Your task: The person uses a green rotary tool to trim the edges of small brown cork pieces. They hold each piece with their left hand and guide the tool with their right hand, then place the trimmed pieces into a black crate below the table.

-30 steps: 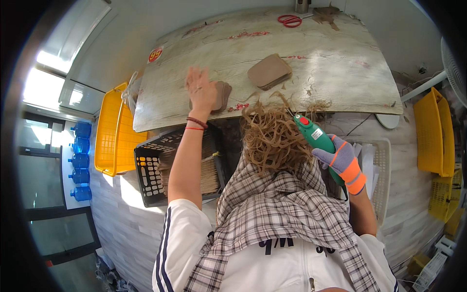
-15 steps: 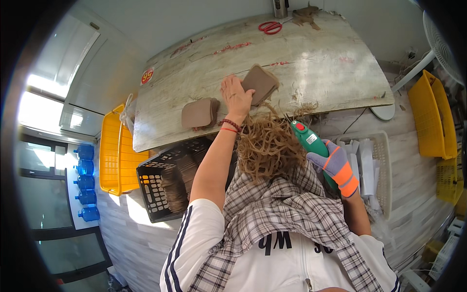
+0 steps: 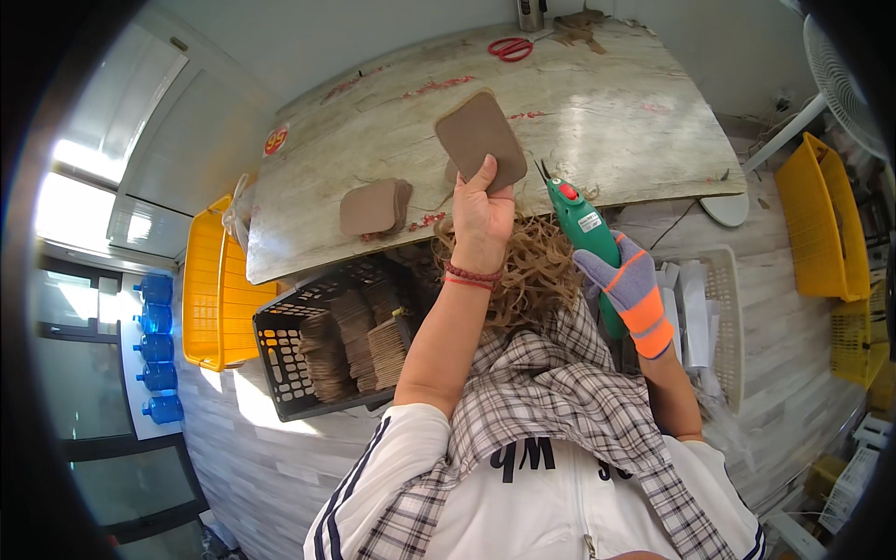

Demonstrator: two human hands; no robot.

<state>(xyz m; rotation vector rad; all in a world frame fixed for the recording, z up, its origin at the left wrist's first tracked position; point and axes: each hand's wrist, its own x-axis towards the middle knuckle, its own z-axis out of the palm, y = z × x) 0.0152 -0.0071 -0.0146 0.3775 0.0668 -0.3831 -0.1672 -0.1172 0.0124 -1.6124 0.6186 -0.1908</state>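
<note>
My bare left hand (image 3: 483,219) holds up a brown square pad with rounded corners (image 3: 474,131), thumb on top and fingers under it, above the table's near edge. In my right hand (image 3: 635,294), gloved in purple and orange, are green electric scissors (image 3: 586,222) with a red button; their dark, narrow tip points up just right of the pad, apart from it. Curly brown trimmings (image 3: 537,261) are heaped between my arms, by the checked cloth on my lap. A short stack of similar brown pads (image 3: 369,209) lies on the table to the left.
Stacks of pads stand in a black crate (image 3: 285,373) below the table (image 3: 607,112). Red-handled scissors (image 3: 511,49) lie at the back. Yellow crates (image 3: 224,322) flank both sides; a white basket (image 3: 733,336) with white strips sits right, near a white fan (image 3: 840,84).
My left hand has picked the pad up off the tabletop, turned it, and now holds it with the thumb on top. The green electric scissors have risen slightly, their tip nearer the pad.
</note>
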